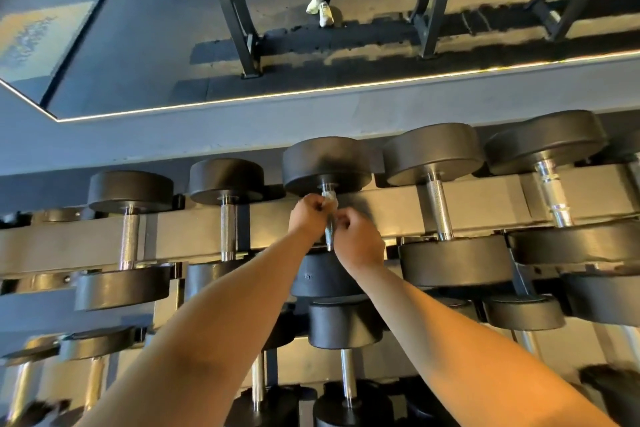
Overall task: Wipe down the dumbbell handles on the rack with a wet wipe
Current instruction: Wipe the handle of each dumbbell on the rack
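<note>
Chrome handle (329, 236) of the middle dumbbell, top row of the rack (388, 204), is mid-wipe. The left hand (307, 217) pinches the wet wipe (329, 198) at the bar's 12 o'clock end. The right hand's (358, 241) grip is curled, its hold unclear. Next, likely, drawing the wipe toward 6 o'clock. Fingertips hidden; wipe blurred.

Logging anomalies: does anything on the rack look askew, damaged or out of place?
Nothing stands out. Dumbbells sit in line on the rack; left hand and right hand hold the wipe on the middle handle.
</note>
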Motion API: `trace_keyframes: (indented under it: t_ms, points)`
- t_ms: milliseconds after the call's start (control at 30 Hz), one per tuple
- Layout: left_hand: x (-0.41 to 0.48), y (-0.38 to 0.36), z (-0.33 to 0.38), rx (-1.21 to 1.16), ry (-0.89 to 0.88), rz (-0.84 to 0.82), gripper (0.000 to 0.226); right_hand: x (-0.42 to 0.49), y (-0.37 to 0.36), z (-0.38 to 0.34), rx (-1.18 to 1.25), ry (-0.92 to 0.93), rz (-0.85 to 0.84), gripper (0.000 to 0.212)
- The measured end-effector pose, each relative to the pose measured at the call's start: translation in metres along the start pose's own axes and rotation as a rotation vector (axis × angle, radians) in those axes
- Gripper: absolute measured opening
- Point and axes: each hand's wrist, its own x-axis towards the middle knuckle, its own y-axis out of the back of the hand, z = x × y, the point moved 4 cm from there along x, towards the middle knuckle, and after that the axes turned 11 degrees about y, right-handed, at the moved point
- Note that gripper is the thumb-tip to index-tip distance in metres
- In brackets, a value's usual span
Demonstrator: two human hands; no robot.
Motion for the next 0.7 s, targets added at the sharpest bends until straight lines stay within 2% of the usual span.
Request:
trace_keyframes:
  t_ms: [167,233,333,400,533,700]
  points:
    - [-0.012,-0.002,-0.024,0.155,0.005,-0.132,0.017,0.008,0.004,0.004,0.011,0.002,-0.032,0.019]
    - [-0.012,0.0,-0.021,0.107,-0.014,-0.093,0.018,0.007,0.004,0.006,-0.011,0.008,-0.023,0.018]
    - [-0.003,0.006,-0.002,-0.111,-0.045,0.057,0.019,0.008,0.005,0.01,0.017,-0.032,-0.005,0.017]
    - [0.003,0.003,0.008,-0.203,-0.014,0.082,0.022,0.009,0.005,0.012,0.046,-0.083,-0.006,0.016]
    - [0.007,-0.007,0.011,-0.194,-0.007,0.04,0.029,0.012,0.003,0.016,0.069,-0.094,0.012,0.017]
    - [0.003,-0.004,-0.004,-0.062,0.004,-0.008,0.022,0.013,0.002,0.019,0.032,-0.095,0.022,0.018]
